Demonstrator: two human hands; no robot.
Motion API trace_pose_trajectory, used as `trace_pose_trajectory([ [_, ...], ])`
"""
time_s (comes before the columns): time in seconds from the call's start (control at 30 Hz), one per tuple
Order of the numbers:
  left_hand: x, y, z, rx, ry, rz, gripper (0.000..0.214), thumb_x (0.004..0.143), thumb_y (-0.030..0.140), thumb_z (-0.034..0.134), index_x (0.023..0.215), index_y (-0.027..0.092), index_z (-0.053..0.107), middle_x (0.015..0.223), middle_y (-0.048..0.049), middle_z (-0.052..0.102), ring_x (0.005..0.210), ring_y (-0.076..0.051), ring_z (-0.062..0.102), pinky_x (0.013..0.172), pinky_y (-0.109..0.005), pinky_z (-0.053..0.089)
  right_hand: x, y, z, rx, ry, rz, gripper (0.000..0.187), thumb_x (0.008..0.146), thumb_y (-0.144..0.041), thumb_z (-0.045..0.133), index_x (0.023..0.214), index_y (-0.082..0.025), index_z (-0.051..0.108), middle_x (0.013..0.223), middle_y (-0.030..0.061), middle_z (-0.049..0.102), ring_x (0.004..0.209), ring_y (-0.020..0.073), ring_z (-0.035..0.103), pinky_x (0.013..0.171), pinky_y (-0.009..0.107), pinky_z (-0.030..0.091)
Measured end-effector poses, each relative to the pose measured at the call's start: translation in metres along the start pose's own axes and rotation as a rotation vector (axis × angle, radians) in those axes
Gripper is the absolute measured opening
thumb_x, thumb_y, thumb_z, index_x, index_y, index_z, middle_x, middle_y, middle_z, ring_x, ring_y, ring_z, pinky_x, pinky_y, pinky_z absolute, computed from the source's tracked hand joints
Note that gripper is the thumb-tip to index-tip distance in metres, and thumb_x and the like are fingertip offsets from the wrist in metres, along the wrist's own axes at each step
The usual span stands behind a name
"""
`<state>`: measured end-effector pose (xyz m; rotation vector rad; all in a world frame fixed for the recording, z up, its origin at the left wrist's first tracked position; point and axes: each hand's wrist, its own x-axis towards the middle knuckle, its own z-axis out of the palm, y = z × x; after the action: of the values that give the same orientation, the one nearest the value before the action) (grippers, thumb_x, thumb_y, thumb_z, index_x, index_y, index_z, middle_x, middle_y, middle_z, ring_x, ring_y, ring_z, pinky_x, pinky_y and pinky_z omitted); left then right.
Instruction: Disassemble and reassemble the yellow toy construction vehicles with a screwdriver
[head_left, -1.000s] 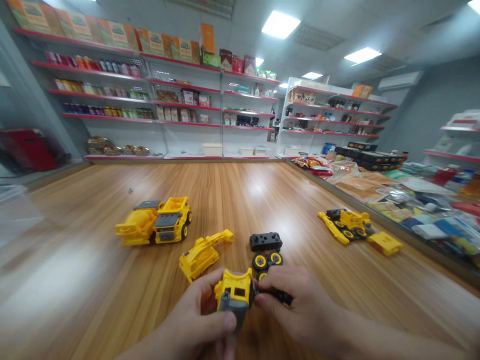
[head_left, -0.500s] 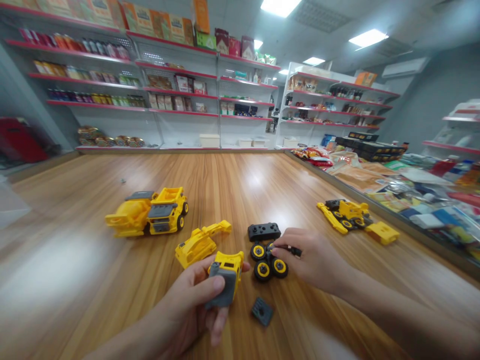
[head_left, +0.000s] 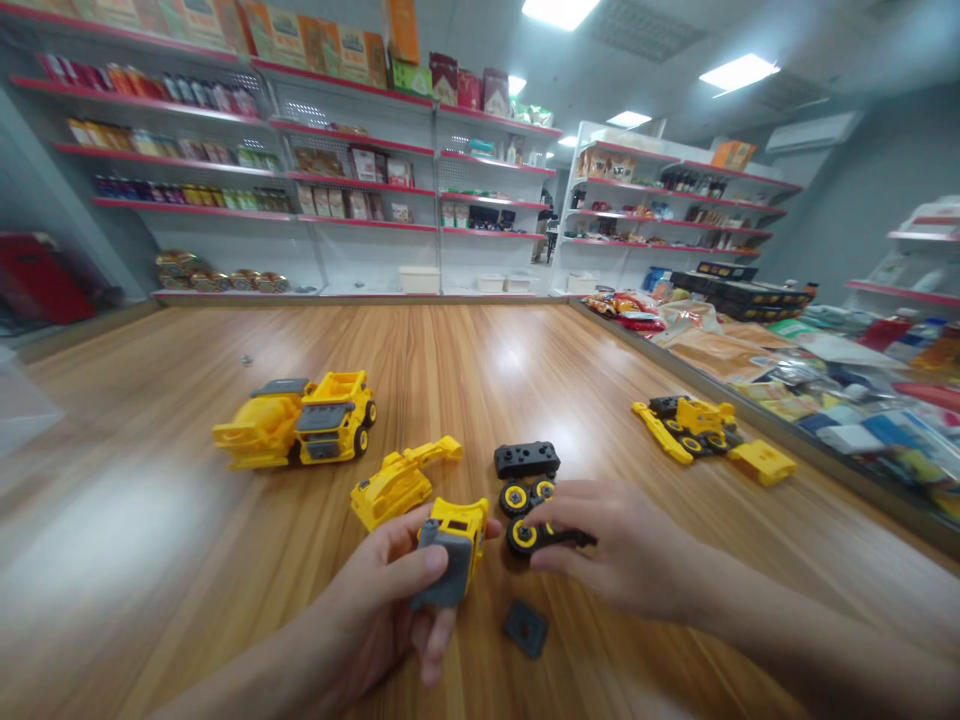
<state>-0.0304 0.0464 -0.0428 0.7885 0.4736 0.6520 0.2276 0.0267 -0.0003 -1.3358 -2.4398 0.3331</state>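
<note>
My left hand (head_left: 390, 580) is closed around a yellow toy truck cab (head_left: 457, 525) with a grey front panel, its thumb pressing the grey face. Over the front of a cluster of toy wheels, my right hand (head_left: 622, 550) has its fingertips and thumb around a wheel pair (head_left: 523, 536) with black tyres and yellow hubs. A slim black toy part (head_left: 579, 538) shows between its fingers; its shape is mostly hidden. Just behind, more wheels (head_left: 514, 497) touch a black chassis block (head_left: 527, 459). A dark grey square plate (head_left: 526, 628) lies nearer me.
Left of the wheels lies a yellow excavator body (head_left: 394, 487). Two yellow toy trucks (head_left: 330, 420) stand farther left. More yellow toy parts (head_left: 701, 430) lie at the right of the wooden table (head_left: 450, 370). Packets (head_left: 720, 345) are heaped beyond its right edge; stocked shelves stand behind.
My right hand has moved slightly toward me, from the rear wheels to the front ones, with the black part still in its fingers. My left hand keeps the cab nearly still.
</note>
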Motion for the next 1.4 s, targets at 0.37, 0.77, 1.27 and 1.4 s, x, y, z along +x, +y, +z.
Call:
trace_pose_trajectory([
  [0.37,-0.002,0.004,0.002,-0.087,0.061,0.006,0.025,0.09,0.028,0.052,0.106,0.015,0.066,0.084,-0.0066,0.066,0.048,-0.012,0.06,0.04,-0.024,0.053,-0.001,-0.023,0.007,-0.031,-0.343,-0.084,0.029,0.082,-0.046,0.07,0.094,-0.02,0.07,0.085,0.0028,0.07,0.075,0.018,0.065,0.063,0.026,0.041],
  [0.77,-0.003,0.006,0.003,-0.058,0.064,-0.016,0.028,0.093,0.035,0.048,0.102,0.014,0.063,0.091,-0.0106,0.069,0.042,-0.011,0.058,0.036,-0.022,0.048,0.002,-0.01,0.002,0.403,-0.221,0.145,0.014,0.078,-0.031,0.074,0.087,-0.021,0.07,0.078,-0.0026,0.07,0.07,0.0121,0.063,0.063,0.021,0.045],
  [1.27,-0.002,0.004,0.004,0.039,-0.003,0.004,0.022,0.09,0.026,0.053,0.105,0.011,0.06,0.085,-0.009,0.066,0.042,-0.008,0.055,0.038,-0.018,0.047,0.025,0.025,0.019,0.519,0.41,0.398,0.023,0.083,-0.038,0.064,0.085,-0.017,0.072,0.076,0.0007,0.071,0.071,0.0158,0.062,0.065,0.026,0.046],
  [1.4,-0.002,0.004,0.004,0.036,0.013,0.011,0.02,0.09,0.025,0.054,0.104,0.013,0.061,0.097,-0.0111,0.066,0.043,-0.007,0.056,0.039,-0.017,0.045,0.027,0.022,0.021,0.454,0.365,0.367,0.025,0.086,-0.039,0.061,0.087,-0.018,0.073,0.078,0.0012,0.072,0.073,0.017,0.064,0.065,0.026,0.046],
])
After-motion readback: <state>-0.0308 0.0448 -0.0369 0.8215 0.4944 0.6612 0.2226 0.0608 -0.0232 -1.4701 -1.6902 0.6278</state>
